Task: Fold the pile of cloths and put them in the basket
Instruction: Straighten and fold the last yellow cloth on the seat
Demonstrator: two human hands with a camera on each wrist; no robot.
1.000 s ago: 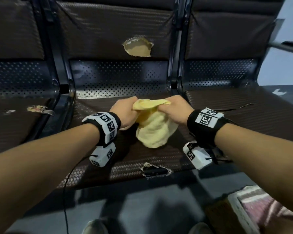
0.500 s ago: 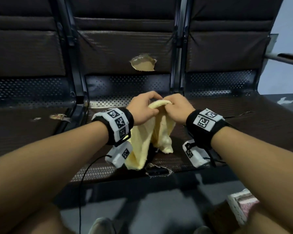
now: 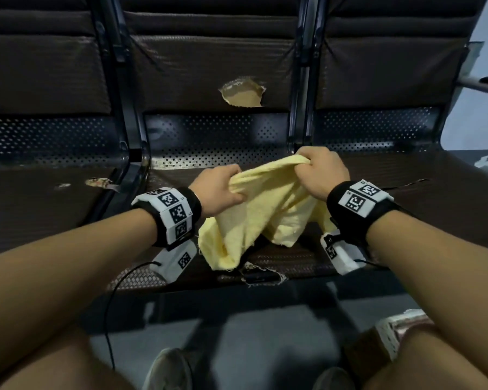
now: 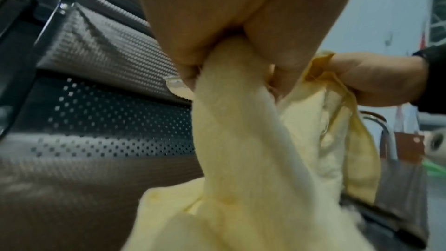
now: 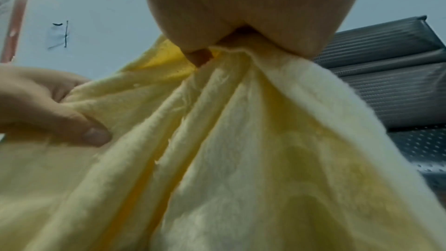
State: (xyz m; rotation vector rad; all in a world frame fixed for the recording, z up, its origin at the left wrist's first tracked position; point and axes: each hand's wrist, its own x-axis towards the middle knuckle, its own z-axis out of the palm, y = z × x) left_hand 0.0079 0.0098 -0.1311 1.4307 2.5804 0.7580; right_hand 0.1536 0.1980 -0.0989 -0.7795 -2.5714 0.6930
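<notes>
A pale yellow cloth (image 3: 265, 209) hangs between my two hands above the middle seat (image 3: 290, 260) of a dark bench. My left hand (image 3: 223, 190) grips its left part with fingers curled round a bunch of fabric (image 4: 231, 114). My right hand (image 3: 319, 170) grips the upper right edge, held a little higher and farther back. In the right wrist view the cloth (image 5: 241, 159) fans down from my fist, with my left hand (image 5: 48, 106) at the left. The cloth's lower corners droop toward the seat's front edge.
The bench has three dark padded seats with perforated metal backs; the middle backrest has a torn hole (image 3: 243, 94). A tear (image 3: 261, 273) marks the seat's front edge. A pinkish striped thing (image 3: 400, 325) lies on the floor at lower right, partly hidden by my arm.
My hands have lifted the bunched cloth off the seat and drawn apart, so it has opened out between them. The right hand has risen and moved right.
</notes>
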